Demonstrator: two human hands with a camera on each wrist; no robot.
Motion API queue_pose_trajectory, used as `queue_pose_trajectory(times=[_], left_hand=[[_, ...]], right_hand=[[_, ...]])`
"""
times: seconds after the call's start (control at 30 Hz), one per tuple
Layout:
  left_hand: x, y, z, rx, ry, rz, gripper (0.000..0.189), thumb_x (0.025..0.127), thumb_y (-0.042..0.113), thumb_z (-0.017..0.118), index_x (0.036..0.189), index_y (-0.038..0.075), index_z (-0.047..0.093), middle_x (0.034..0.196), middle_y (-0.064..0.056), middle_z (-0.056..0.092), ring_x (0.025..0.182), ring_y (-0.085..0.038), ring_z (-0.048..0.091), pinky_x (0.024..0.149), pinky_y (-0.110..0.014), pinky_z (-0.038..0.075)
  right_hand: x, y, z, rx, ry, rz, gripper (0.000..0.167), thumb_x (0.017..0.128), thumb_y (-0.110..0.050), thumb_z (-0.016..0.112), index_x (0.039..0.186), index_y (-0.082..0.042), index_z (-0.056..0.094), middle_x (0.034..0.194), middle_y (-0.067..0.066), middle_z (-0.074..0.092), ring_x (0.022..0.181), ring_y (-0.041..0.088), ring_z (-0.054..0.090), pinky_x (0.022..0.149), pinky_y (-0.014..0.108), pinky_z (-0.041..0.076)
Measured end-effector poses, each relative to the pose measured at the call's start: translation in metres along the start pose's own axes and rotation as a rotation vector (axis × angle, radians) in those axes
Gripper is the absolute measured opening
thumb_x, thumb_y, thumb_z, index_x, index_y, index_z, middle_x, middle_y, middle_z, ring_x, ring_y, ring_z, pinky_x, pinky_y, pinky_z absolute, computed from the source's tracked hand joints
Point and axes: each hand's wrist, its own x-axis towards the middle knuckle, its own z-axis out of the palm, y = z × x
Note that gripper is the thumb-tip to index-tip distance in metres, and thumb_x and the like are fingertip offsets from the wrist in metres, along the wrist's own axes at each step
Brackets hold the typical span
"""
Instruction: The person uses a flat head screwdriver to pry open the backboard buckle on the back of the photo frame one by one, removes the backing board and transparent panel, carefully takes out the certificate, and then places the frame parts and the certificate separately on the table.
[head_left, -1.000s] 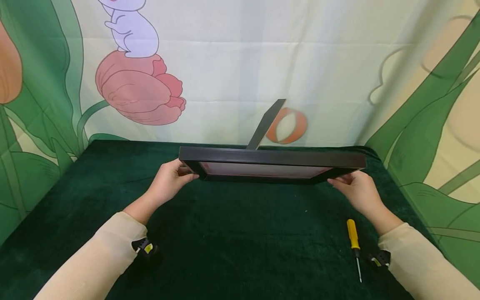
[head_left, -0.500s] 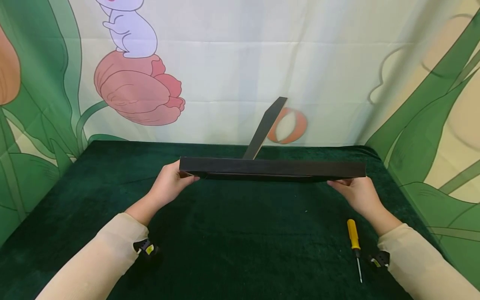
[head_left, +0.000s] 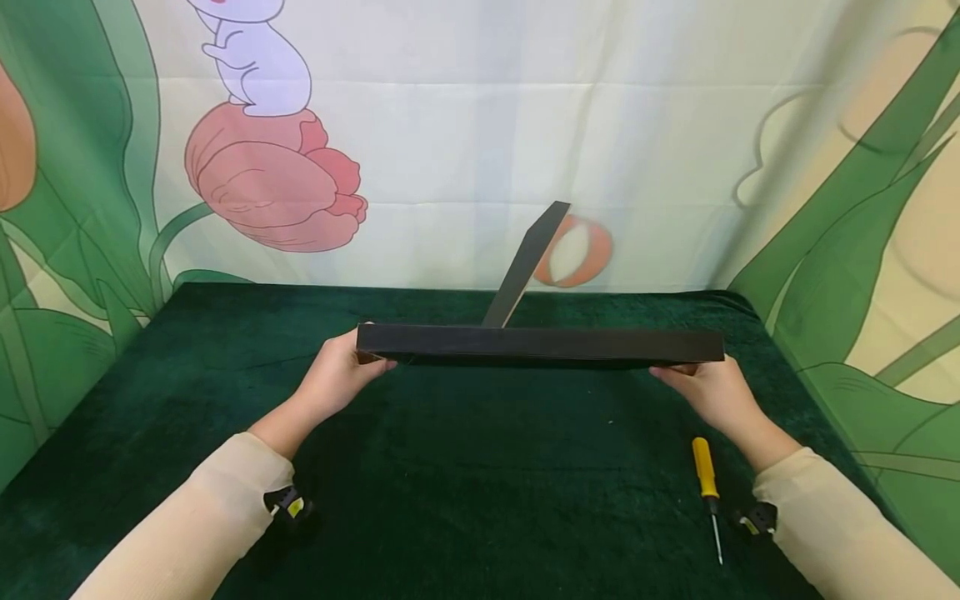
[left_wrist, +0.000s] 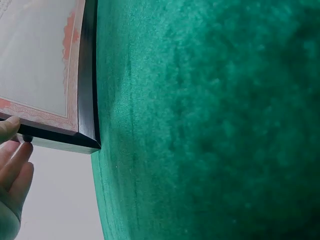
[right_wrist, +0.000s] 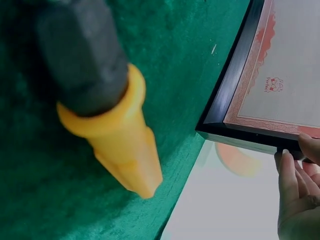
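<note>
A black picture frame [head_left: 540,342] stands nearly upright on the table, seen edge-on from above in the head view. From its back a flat black stand leg [head_left: 527,262] sticks out toward the curtain. My left hand [head_left: 335,368] grips the frame's left side, thumb in front and fingers behind. The right hand [head_left: 705,387] holds the opposite side likewise. Both wrist views show the front: a pale sheet [left_wrist: 40,55] with a red patterned border, like a certificate. In the right wrist view a small red print [right_wrist: 273,84] marks the sheet.
A yellow-handled screwdriver [head_left: 705,471] lies on the dark green cloth [head_left: 510,483], near the right forearm. It looms large in the right wrist view. Behind the table hangs a printed curtain [head_left: 450,150] with flowers and a white animal.
The frame's top edge has tipped toward me and come lower in the view, so its front face no longer shows in the head view. Both hands keep their hold; the screwdriver stays put.
</note>
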Motion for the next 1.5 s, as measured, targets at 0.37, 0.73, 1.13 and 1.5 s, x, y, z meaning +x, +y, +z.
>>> queue_pose_trajectory(times=[0.37, 0.73, 1.13, 1.5], left_hand=[[-0.010, 0.009, -0.010, -0.254, -0.183, -0.244, 0.036, 0.098, 0.014, 0.049, 0.129, -0.002, 0.051, 0.120, -0.022, 0.058, 0.099, -0.031, 0.061, 0.081, -0.039, 0.051], [-0.009, 0.022, -0.022, -0.729, -0.354, -0.594, 0.071, 0.096, 0.050, 0.039, 0.135, -0.009, 0.039, 0.120, -0.018, 0.060, 0.110, -0.026, 0.058, 0.088, -0.033, 0.048], [-0.011, 0.024, -0.028, -0.732, -0.386, -0.613, 0.059, 0.098, 0.037, 0.046, 0.129, -0.013, 0.043, 0.100, -0.007, 0.068, 0.091, -0.015, 0.066, 0.087, -0.032, 0.048], [-0.015, 0.020, -0.028, -0.771, -0.403, -0.602, 0.046, 0.097, 0.030, 0.050, 0.120, -0.010, 0.052, 0.095, -0.009, 0.070, 0.087, -0.019, 0.067, 0.081, -0.032, 0.052]], right_hand=[[-0.005, 0.001, -0.003, -0.033, -0.043, 0.007, 0.034, 0.090, -0.021, 0.064, 0.118, -0.005, 0.054, 0.103, 0.015, 0.065, 0.083, 0.024, 0.059, 0.066, 0.035, 0.047], [-0.010, 0.001, 0.001, -0.032, -0.037, -0.063, 0.030, 0.088, -0.003, 0.062, 0.118, -0.001, 0.056, 0.115, 0.019, 0.060, 0.096, 0.032, 0.060, 0.075, 0.042, 0.052], [-0.017, 0.000, 0.003, -0.010, -0.044, -0.061, 0.029, 0.094, -0.006, 0.055, 0.121, 0.002, 0.051, 0.121, 0.023, 0.055, 0.105, 0.038, 0.056, 0.077, 0.047, 0.049], [-0.021, -0.003, 0.000, 0.119, -0.114, 0.108, 0.047, 0.093, -0.022, 0.059, 0.131, 0.002, 0.043, 0.128, 0.029, 0.049, 0.109, 0.041, 0.053, 0.072, 0.040, 0.051]])
